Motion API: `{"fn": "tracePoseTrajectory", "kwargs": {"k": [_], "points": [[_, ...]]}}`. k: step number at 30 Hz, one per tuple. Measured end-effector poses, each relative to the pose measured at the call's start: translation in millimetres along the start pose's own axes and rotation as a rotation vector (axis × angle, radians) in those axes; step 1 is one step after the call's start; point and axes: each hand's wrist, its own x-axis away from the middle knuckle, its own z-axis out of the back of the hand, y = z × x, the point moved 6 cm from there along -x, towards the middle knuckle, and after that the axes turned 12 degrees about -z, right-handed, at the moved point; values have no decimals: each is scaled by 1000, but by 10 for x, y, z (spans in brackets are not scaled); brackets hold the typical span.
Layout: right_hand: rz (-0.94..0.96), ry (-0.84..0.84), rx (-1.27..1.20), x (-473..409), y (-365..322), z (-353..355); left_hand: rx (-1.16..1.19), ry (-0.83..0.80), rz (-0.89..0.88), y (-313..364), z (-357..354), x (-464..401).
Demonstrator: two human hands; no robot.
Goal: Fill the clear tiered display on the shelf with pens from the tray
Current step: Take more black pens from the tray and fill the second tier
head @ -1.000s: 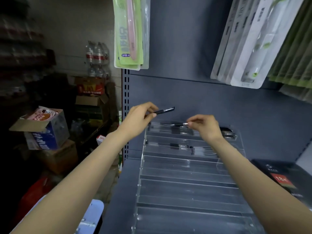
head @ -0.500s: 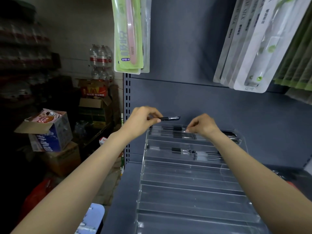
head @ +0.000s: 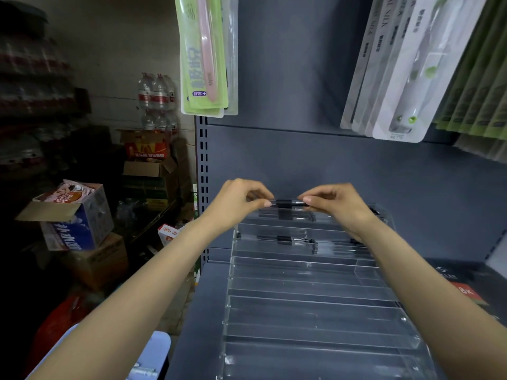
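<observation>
Both sets of fingers (head: 267,203) pinch one dark pen (head: 288,202), the left hand (head: 236,201) at its left end and the right hand (head: 333,201) at its right end, holding it level just above the rearmost, highest step of the clear tiered display (head: 310,303). The step in hand looks like laying this pen into that back row, where other pens (head: 285,215) already lie. The row below holds a few more pens (head: 285,239); the steps nearer the shelf's front edge look bare, so most of the filling seems still to be done.

The next move probably calls for lowering the pen flat and parallel to the row, then letting go with both pinches together so it does not roll or tip over the clear lip. The tray of pens is not in view.

Readable writing is sparse: hanging toothbrush packs (head: 204,56) above the display's left carry Chinese characters too small to read surely; white packs (head: 406,78) to the right show a tiny "NO" line, digits unclear. A dark box (head: 463,286) at the shelf's right edge shows "8K" on red. Cartons (head: 71,218) on the floor bear blurred print.
</observation>
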Motion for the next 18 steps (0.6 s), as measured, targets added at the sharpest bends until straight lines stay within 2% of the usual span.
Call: {"fn": "tracePoseTrajectory", "kwargs": {"k": [4, 6, 10, 18], "points": [[15, 166, 1, -23, 75, 166, -85, 130, 133, -241, 178, 130], [4, 211, 67, -45, 127, 201, -93, 92, 241, -371, 155, 195], [-24, 174, 249, -101, 185, 147, -27, -4, 303, -459, 40, 242], [-33, 126, 460, -153, 136, 12, 18, 47, 331, -503, 20, 266]]}}
